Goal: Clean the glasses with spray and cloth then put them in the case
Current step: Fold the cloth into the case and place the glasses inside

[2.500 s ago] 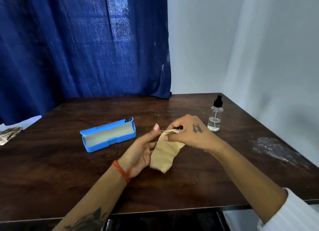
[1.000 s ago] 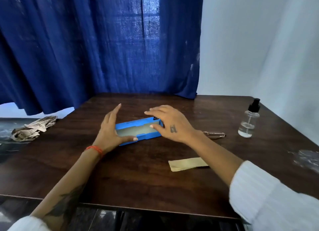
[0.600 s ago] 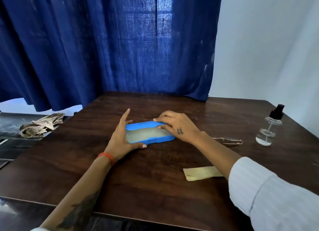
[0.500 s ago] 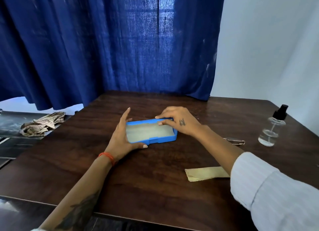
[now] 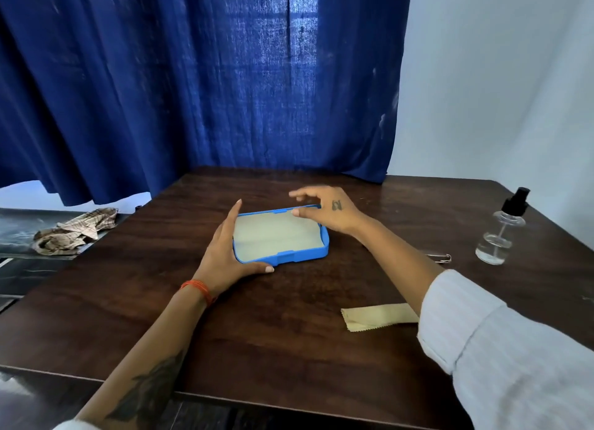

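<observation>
2 bare hands frame 1 blue glasses case (image 5: 283,236) lying open at mid-table, its pale lining exposed and nothing visible inside. Left of the table (image 5: 273,339), a crumpled checked rag (image 5: 75,231) lies on a separate dark surface. The left hand (image 5: 225,252) braces the case's left end, palm against the wall, thumb along the front edge. The right hand (image 5: 324,212) pinches the raised far rim of the lid between thumb and fingers. Near the front right, a flat yellow cloth (image 5: 379,316) with a zigzag edge is partly hidden by the white sleeve (image 5: 514,365). Thin-framed glasses (image 5: 441,258), folded, lie beyond the forearm, mostly covered. Farthest right stands a clear spray bottle (image 5: 503,230), black-capped, holding little liquid.
</observation>
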A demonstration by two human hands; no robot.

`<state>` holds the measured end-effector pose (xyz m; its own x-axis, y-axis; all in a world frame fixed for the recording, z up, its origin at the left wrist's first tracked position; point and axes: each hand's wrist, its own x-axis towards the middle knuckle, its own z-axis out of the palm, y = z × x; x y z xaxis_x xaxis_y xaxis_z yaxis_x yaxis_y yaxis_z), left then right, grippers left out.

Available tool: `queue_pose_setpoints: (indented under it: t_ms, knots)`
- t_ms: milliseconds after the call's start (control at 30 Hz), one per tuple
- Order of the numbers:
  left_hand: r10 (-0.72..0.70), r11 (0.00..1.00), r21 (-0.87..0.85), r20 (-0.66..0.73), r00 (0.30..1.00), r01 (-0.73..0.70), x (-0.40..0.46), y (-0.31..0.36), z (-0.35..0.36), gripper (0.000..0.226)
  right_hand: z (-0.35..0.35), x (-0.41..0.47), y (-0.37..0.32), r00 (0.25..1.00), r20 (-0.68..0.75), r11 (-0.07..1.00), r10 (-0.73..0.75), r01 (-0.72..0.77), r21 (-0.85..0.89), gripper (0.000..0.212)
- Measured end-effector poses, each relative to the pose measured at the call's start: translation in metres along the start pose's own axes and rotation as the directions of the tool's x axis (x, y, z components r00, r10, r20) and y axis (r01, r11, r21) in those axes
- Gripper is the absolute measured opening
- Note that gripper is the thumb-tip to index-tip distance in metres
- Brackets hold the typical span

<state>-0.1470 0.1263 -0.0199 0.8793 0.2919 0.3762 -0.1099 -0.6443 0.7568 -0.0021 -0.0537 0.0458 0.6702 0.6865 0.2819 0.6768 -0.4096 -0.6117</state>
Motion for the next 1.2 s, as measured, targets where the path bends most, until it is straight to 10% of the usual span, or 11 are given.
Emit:
queue_pose_setpoints:
  t_ms: [133, 333, 733, 1000, 1200]
  knots:
    - [0.004, 1.0, 0.03, -0.005, 1.0, -0.004, -0.001, 0.0, 0.001, 0.127, -0.031, -0.049, -0.001, 0.983, -0.146, 0.99, -0.109, 0.12, 0.072, 0.031]
    - [-0.002, 0.999, 0.037, -0.007, 1.0, 0.002, -0.001, 0.002, 0.002, 0.126, -0.077, -0.122, 0.019, 0.921, 0.38, 0.995, 0.088, -0.06, -0.085, 0.03]
    - [-0.011, 0.997, 0.074, -0.026, 1.0, 0.013, -0.004, 0.005, 0.0, 0.125, -0.067, -0.133, 0.027, 0.772, 0.6, 0.973, 0.212, -0.109, -0.204, 0.014]
    - [-0.005, 0.998, 0.065, -0.037, 0.999, 0.008, -0.002, 0.001, -0.003, 0.125, -0.079, -0.105, 0.022, 0.625, 0.774, 0.929, 0.102, -0.338, 0.151, 0.011]
    - [0.013, 0.999, 0.044, -0.018, 1.0, -0.012, -0.001, -0.002, -0.003, 0.124, -0.073, -0.061, 0.002, 0.686, 0.728, 0.874, 0.003, -0.355, 0.331, 0.013]
